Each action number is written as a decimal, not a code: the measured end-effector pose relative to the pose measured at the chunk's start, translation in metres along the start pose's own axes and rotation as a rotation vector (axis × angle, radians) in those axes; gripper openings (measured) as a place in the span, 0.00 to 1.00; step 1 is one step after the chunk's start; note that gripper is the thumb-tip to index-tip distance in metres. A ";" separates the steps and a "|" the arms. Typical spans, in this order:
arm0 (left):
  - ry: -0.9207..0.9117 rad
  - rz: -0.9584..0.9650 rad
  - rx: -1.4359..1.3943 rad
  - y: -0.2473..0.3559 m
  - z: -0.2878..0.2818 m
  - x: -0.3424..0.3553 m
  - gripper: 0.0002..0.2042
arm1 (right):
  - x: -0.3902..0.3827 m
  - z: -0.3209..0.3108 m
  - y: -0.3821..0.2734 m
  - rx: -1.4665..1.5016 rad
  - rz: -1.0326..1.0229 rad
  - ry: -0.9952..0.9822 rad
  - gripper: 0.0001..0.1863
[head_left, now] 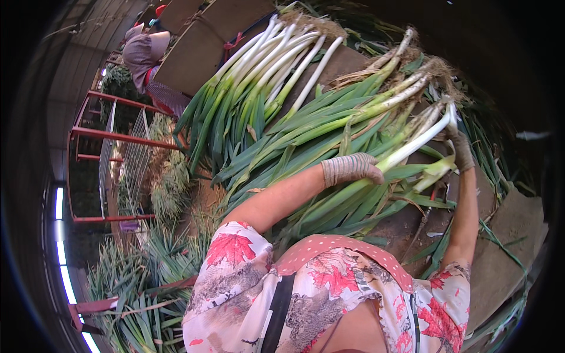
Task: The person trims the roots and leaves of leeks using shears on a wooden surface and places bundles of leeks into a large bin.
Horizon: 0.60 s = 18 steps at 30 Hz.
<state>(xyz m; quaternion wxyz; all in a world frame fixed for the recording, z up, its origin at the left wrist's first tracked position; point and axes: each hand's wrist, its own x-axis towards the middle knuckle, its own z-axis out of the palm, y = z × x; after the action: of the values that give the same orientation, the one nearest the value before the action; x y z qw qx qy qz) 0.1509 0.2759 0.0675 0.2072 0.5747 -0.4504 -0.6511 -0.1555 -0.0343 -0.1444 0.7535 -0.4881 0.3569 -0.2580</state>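
My left hand (351,169), in a striped glove, is closed round a leek (415,142) where its white shaft turns green. The glove of my right hand (462,148) is at the same leek's root end, its fingers bent round it and partly hidden. A pale, loose leek leaf (436,172) hangs beside that hand. Just beyond my hands lie leeks with dull, brownish outer skins and shaggy roots (376,109). Farther left is a row of leeks with clean white shafts (273,62), their roots pointing away and green tops toward me.
Leek heaps (141,288) lie at the lower left, near a red metal frame (123,138). Another person in a hat (147,59) is at the upper left, beside a brown board (197,50). A thin rod-like tool (421,226) rests before me; a grey-brown sheet (509,247) lies right.
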 end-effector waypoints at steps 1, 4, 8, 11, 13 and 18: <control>0.040 -0.020 -0.165 0.002 -0.003 -0.011 0.24 | 0.007 -0.037 -0.002 -0.159 -0.119 0.059 0.11; 0.080 -0.027 -0.168 0.014 -0.016 -0.053 0.22 | 0.028 -0.171 -0.049 -0.926 -0.405 0.547 0.16; 0.020 -0.197 -0.500 0.050 -0.038 -0.126 0.23 | -0.006 -0.271 -0.152 -0.628 0.245 1.324 0.39; 0.192 -0.092 -0.460 0.094 -0.055 -0.142 0.25 | -0.032 -0.180 -0.179 -1.357 0.245 1.317 0.50; 0.341 -0.005 -0.326 0.122 -0.065 -0.132 0.29 | -0.048 -0.057 -0.159 -1.376 -0.574 0.934 0.26; 0.309 -0.125 -0.022 0.151 -0.077 -0.134 0.35 | -0.052 0.197 -0.058 -1.448 -0.858 0.139 0.28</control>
<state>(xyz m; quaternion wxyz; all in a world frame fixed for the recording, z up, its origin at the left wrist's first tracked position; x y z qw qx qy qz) 0.2201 0.2782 0.2724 0.2392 0.6925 -0.3694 -0.5716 -0.0335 0.0901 -0.0236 0.0679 -0.9268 0.2634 -0.2588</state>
